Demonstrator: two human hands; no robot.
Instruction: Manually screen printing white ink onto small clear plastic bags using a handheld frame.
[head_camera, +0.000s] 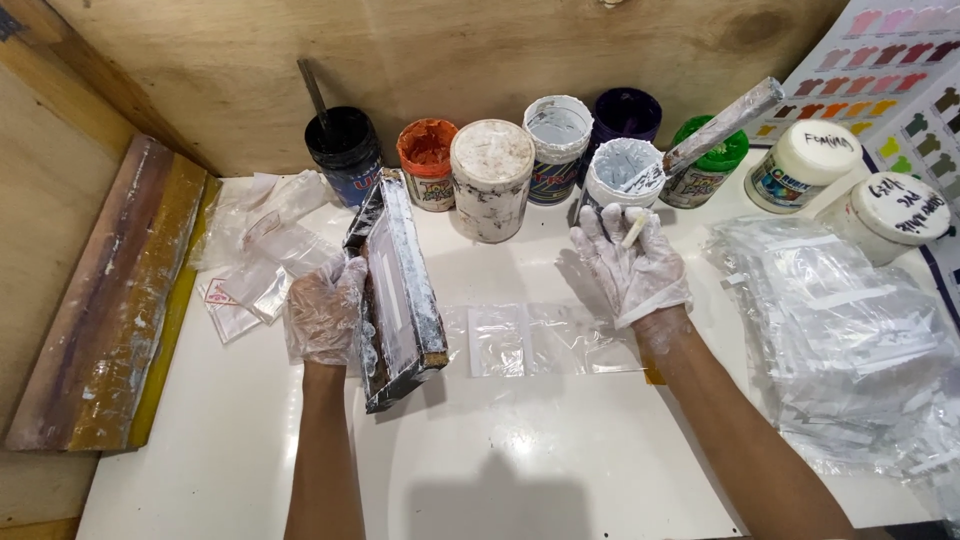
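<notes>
Head view: the left hand (322, 312) gripped the small printing screen frame (400, 285), fingers wrapped over its left edge, tilted above the tabletop (520, 470). The right hand (632, 262), fingers curled around a squeegee handle (722, 125), dipped it into the white ink tub (622, 170).

I log one white table (520, 470), smeared with paint in places. Far edge, left to right: a black tub (343, 150) with a stick in it, an orange tub (427, 160), a lidded white tub (491, 178), an open grey-white tub (556, 145), a dark purple tub (627, 112), a white-paint tub (622, 172), a green tub (708, 160), and two lidded white jars (803, 165). Centre: a flat clear bag (530, 340). Far left: loose small bags (250, 270). Right: a heap of clear bags (850, 340).
</notes>
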